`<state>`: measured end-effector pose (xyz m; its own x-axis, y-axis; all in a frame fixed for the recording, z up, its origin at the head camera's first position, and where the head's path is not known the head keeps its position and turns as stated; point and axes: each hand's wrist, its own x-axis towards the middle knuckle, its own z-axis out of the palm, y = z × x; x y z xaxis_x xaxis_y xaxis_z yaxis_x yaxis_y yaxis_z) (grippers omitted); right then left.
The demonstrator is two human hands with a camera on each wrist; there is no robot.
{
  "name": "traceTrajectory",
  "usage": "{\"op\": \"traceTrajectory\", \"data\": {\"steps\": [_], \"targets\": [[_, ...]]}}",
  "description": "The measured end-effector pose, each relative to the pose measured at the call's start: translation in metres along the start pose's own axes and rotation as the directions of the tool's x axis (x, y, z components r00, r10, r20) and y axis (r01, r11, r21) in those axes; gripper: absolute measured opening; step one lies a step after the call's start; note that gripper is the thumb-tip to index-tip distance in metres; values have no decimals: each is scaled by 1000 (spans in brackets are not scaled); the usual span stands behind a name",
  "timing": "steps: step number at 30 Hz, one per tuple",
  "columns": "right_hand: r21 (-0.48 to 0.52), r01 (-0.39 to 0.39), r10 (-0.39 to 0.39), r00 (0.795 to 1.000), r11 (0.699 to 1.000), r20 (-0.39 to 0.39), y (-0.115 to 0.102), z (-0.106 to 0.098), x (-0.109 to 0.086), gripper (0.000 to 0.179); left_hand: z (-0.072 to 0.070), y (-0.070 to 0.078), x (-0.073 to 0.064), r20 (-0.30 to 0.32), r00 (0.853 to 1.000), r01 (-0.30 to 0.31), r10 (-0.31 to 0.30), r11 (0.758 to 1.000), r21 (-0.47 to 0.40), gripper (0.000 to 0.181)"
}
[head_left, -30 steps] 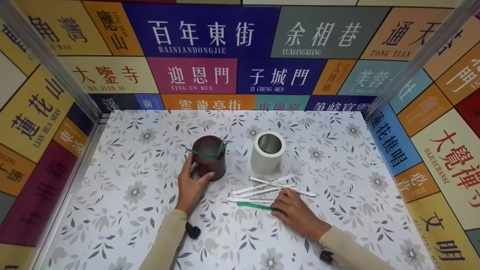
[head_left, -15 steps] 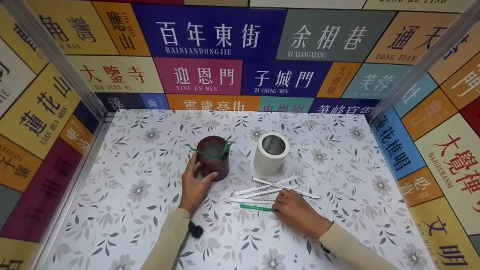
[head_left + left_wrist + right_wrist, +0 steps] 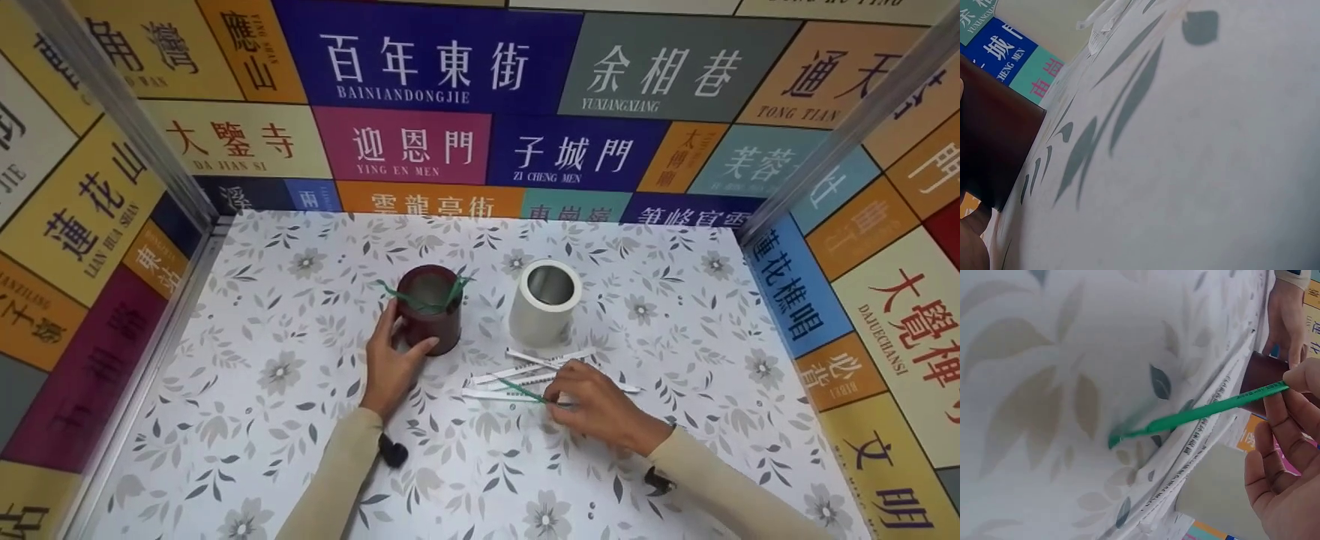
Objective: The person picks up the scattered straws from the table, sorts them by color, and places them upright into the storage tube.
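My left hand (image 3: 390, 367) grips a dark red cup (image 3: 442, 326) standing on the table, thumb at its near side and fingers along its left. Green strips (image 3: 390, 291) stick out over that cup's rim. In my right hand (image 3: 600, 405), thumb and fingers pinch one end of a slim green wrapped stick (image 3: 1202, 413) with small dark print. It slants over several white printed sticks (image 3: 491, 394) that lie crossed on the table. The left wrist view shows the red cup (image 3: 999, 129) at its left edge, with part of the left hand (image 3: 974, 242) below.
A white cup (image 3: 534, 326) with a shiny inside stands behind the white sticks, right of the red cup. The tabletop (image 3: 300, 450) has a grey leaf and flower print. Colourful sign-covered panels (image 3: 420, 60) enclose the back and sides.
My right hand has raised the green stick, which lay flat in front of the white ones; its far end now points up and left over them. The left hand stays on the red cup.
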<state>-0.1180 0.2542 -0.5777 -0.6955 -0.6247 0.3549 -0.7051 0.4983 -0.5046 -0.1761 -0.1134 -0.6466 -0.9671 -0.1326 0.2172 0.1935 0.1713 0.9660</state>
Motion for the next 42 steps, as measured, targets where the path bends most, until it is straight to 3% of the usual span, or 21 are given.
{"op": "traceTrajectory", "data": {"steps": [3, 7, 10, 12, 23, 33, 42], "targets": [[128, -68, 67, 998, 989, 11, 0, -5, 9, 14, -1, 1, 1, -5, 1000, 1, -1, 1000, -6, 105], [299, -203, 202, 979, 932, 35, -2, -13, 19, 13, 0, 1, 1, -3, 1000, 2, -2, 1000, -6, 105], [369, -264, 274, 961, 891, 26, -2, -17, 27, 11, 1, 0, 1, -3, 1000, 4, -4, 1000, -7, 104], [388, -278, 298, 954, 879, 7, -2, -19, 32, 8, 2, 0, 1, -2, 1000, 7, -7, 1000, -8, 105], [420, -200, 272, 955, 885, -118, -13, -32, 77, 12, 1, -1, 0, 1, 1000, -2, 2, 1000, -19, 104], [468, -160, 318, 905, 869, -281, -30, -37, 118, 8, 2, -1, 1, -4, 1000, -11, 11, 999, -44, 105], [516, -102, 301, 899, 850, -318, -26, -39, 155, 9, 2, -1, 0, -14, 1000, -20, 20, 998, -55, 103]]}}
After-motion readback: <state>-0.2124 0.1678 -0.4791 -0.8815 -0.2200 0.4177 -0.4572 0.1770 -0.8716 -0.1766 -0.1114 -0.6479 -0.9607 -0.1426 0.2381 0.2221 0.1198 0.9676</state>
